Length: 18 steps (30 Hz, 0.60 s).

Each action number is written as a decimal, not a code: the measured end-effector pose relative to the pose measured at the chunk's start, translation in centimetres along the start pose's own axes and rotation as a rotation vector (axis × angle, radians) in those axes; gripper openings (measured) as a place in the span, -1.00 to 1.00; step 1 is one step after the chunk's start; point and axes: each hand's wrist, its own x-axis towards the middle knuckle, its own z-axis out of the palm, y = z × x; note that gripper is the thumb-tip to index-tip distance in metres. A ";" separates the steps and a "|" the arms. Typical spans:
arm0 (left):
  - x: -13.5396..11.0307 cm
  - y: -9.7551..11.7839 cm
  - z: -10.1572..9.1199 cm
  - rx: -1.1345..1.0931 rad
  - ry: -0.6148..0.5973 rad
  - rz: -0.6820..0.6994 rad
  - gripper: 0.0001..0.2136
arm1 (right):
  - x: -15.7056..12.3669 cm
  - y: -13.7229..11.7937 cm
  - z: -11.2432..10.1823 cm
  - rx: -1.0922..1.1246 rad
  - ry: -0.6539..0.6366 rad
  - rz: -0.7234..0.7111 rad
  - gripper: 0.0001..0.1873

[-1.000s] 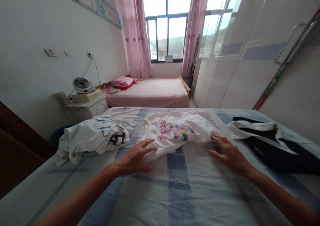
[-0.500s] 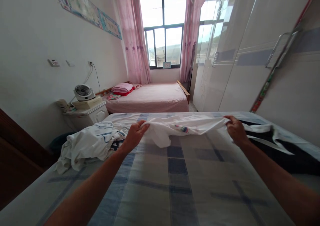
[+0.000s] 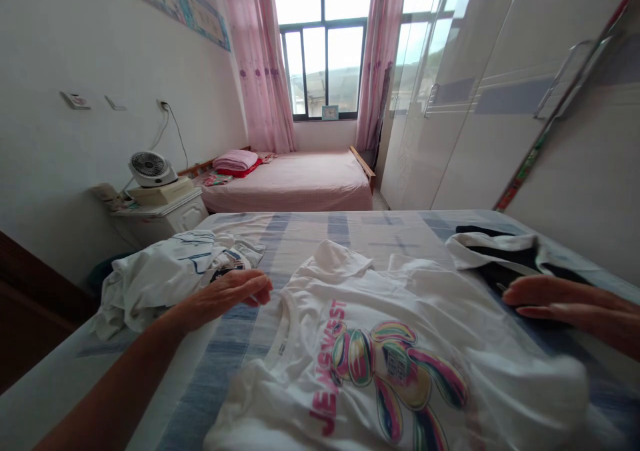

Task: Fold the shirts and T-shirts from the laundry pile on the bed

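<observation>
A white T-shirt (image 3: 430,304) lies spread on the bed in front of me, its neckline toward the left. It has pink lettering and a colourful bear-like print. My left hand (image 3: 237,292) hovers just left of the collar, fingers stretched out and holding nothing. Beyond the shirt's hem side, at the right, my right hand (image 3: 560,299) is also free, with its fingers extended above a black and white garment (image 3: 505,258). The shirt's lower right part is blurred, and its near edge runs out of view.
The bed has a blue and white checked sheet (image 3: 295,228). A heap of white clothes (image 3: 155,278) lies at its left. Past it stand a nightstand (image 3: 183,206) with a small fan (image 3: 153,166), a pink bed (image 3: 310,178) and a glossy wardrobe (image 3: 465,124) on the right.
The white T-shirt, held stretched between both hands before, now lies flat and nearer with its print up. Both hands have let go and moved apart.
</observation>
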 end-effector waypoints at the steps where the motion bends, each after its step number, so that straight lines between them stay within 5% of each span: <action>1: 1.1 -0.5 0.2 0.029 0.073 -0.011 -0.63 | 0.6 0.2 0.7 0.058 -0.094 0.069 -0.71; 3: 3.7 -1.4 0.8 0.119 0.176 -0.001 -0.64 | 2.3 0.0 2.7 0.127 -0.168 0.143 -0.67; 7: 9.3 -2.1 2.6 0.323 0.222 0.095 -0.63 | 6.3 -0.8 7.3 -0.049 -0.043 -0.027 -0.62; 11: 13.4 -1.7 4.7 0.437 0.301 0.003 -0.66 | 8.5 -1.2 10.9 -0.209 -0.112 -0.118 -0.48; 18: 15.3 -1.8 7.2 0.356 0.360 -0.059 -0.76 | 7.6 0.3 11.2 -0.451 -0.054 -0.179 -0.44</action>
